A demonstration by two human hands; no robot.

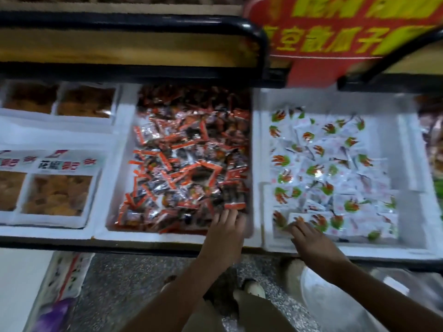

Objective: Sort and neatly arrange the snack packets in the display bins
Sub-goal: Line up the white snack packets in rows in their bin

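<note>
1. Shop shelving fills the head view: a black rail (143,20) runs along the far side, with a red sign (335,39) at the far right and speckled floor (119,283) at the near edge.
2. Three white foam bins stand side by side. The left bin (103,144) holds clear trays of dried fruit (57,195).
3. The middle bin (115,188) is heaped with red and silver packets (187,159), lying loose at all angles.
4. The right bin (407,212) holds white packets (335,164) printed in green and orange, some in rough rows along its left side.
5. The left hand (225,231) reaches over the near rim into the middle bin's near right corner. Its fingers are stretched out, grasping nothing, and their tips meet a red packet (236,206).
6. The right hand (311,240) lies flat with spread fingers on the white packets at the right bin's near left corner, pressing rather than gripping.
</note>
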